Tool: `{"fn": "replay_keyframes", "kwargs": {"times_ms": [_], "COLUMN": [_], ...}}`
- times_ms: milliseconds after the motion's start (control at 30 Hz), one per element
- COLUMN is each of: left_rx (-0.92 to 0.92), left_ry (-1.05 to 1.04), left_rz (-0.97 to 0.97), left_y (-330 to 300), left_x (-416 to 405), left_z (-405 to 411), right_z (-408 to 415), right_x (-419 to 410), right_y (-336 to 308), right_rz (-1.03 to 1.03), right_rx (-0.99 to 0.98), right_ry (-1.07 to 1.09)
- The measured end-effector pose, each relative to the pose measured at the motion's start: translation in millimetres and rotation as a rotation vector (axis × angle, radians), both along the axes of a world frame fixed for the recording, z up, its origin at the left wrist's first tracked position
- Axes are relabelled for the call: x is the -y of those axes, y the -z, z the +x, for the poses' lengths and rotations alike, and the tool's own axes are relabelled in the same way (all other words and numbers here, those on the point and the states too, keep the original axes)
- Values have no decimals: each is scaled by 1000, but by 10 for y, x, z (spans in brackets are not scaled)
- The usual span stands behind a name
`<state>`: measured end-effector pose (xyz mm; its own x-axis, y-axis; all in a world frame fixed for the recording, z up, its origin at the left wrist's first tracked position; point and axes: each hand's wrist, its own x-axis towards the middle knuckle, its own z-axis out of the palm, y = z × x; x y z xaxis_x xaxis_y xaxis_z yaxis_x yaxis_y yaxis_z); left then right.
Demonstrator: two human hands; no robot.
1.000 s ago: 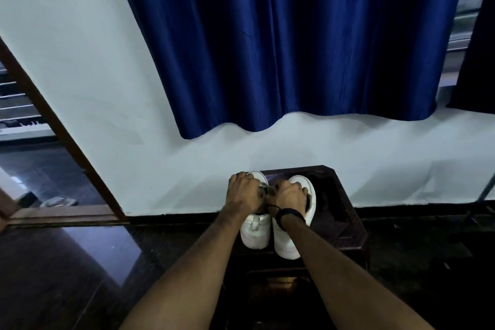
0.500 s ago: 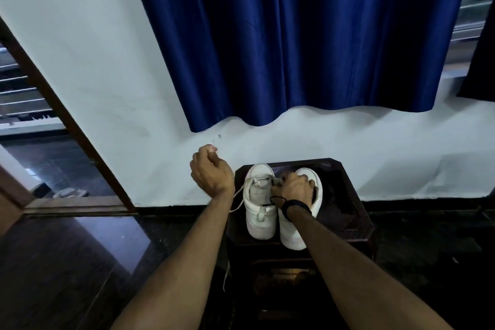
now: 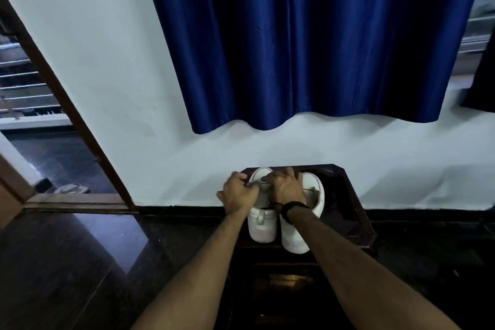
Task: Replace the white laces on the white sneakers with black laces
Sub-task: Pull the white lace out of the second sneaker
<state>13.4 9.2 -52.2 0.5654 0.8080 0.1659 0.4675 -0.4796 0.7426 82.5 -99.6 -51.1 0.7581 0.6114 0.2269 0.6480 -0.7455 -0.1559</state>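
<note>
Two white sneakers stand side by side, heels toward me, on a small dark wooden stand (image 3: 356,211) against the wall. My left hand (image 3: 239,193) sits at the left side of the left sneaker (image 3: 262,225) and pinches its white lace (image 3: 254,183) near the eyelets. My right hand (image 3: 286,186), with a black band at the wrist, lies over the gap between the left sneaker and the right sneaker (image 3: 310,195), fingers curled at the lacing; what they grip is hidden. A dark line crosses the right sneaker's opening. Most of both tongues is covered by my hands.
A blue curtain (image 3: 308,40) hangs on the white wall above the stand. A wooden door frame (image 3: 69,115) and an open doorway lie to the left, with sandals (image 3: 69,188) on the floor beyond. The floor is dark and glossy.
My left hand, which had pulled a length of white lace out to the upper left, has come back down to the left sneaker. My right hand shifted slightly forward over the lacing.
</note>
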Motion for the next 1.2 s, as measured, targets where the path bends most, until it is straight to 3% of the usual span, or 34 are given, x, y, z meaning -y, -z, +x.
{"fn": "replay_keyframes", "kwargs": {"times_ms": [133, 300, 400, 467, 533, 600, 667, 700, 733, 767, 833, 867, 900, 933, 967, 1033, 1067, 1100, 1133, 1200], "left_rx": [-83, -116, -144, -160, -179, -187, -187, -188, -185, -175, -154, -152, -156, -161, -157, -144, -142, -139, -137, -141], "left_ry": [-6, -38, -108, -137, -141, -140, -140, -142, -143, -145, -152, -153, -151, -149, -148, -156, -159, -159, -159, -154], "left_rz": [223, 292, 315, 317, 296, 278, 275, 277, 274, 272, 269, 267, 262, 257, 256, 258, 258, 258, 261, 266], "left_y": [224, 243, 274, 278, 265, 266, 274, 278, 273, 265, 238, 223, 218, 219, 227, 235, 237, 238, 239, 244], "left_x": [191, 206, 242, 251, 258, 263, 262, 259, 261, 266, 282, 294, 297, 301, 301, 300, 302, 301, 302, 304], "left_z": [-60, -71, -61, -39, -29, -16, -10, -12, -15, -18, -32, -43, -51, -55, -52, -36, -30, -24, -22, -24], "right_z": [48, 159, 301, 394, 538, 554, 464, 448, 477, 500, 553, 578, 624, 676, 728, 757, 721, 696, 659, 570], "right_x": [-125, -180, -137, -84, -102, -98, -23, -18, -17, 26, 127, 181, 231, 267, 292, 361, 363, 330, 279, 106], "right_y": [-64, -82, -86, -150, -175, -287, -454, -531, -571, -642, -683, -685, -632, -543, -440, -253, -216, -201, -205, -206], "right_rz": [-162, -212, 163, 572, 807, 569, 9, -162, -161, -10, 643, 942, 1090, 1079, 898, 236, 36, -14, 67, 201], "right_rx": [27, 52, -149, -544, -859, -834, -526, -377, -353, -418, -722, -806, -845, -843, -790, -468, -293, -179, -127, -158], "right_ry": [-165, -121, 126, 301, 252, 126, 49, 0, -65, -130, -150, -62, 65, 201, 336, 479, 448, 372, 274, 39]}}
